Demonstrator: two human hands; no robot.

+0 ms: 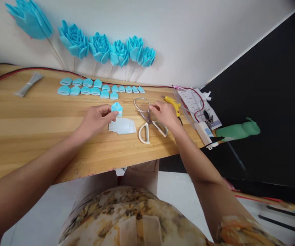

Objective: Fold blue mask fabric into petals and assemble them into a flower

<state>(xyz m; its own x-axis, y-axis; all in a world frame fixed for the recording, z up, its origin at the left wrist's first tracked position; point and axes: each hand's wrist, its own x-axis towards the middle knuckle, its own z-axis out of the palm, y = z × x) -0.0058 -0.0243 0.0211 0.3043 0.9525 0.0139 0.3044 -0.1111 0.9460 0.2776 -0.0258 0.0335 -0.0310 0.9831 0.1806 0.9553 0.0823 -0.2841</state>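
Left fingers (110,117) pinch blue petal (117,107), right fingers (156,110) perhaps the ring's edge (134,103), a gap between them

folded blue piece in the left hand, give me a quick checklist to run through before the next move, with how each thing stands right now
1. Folded blue piece held: ok, pinched in the left hand.
2. Right hand gripping the ring: cannot tell; its fingertips are at the ring's right edge.
3. Scissors closed: not ok, the handles are spread apart.
4. Pale squares near the left hand: ok, on the table just beside it.
5. Pale squares stacked evenly: not ok, their edges are staggered.
6. Yellow glue gun cool: cannot tell from the picture.
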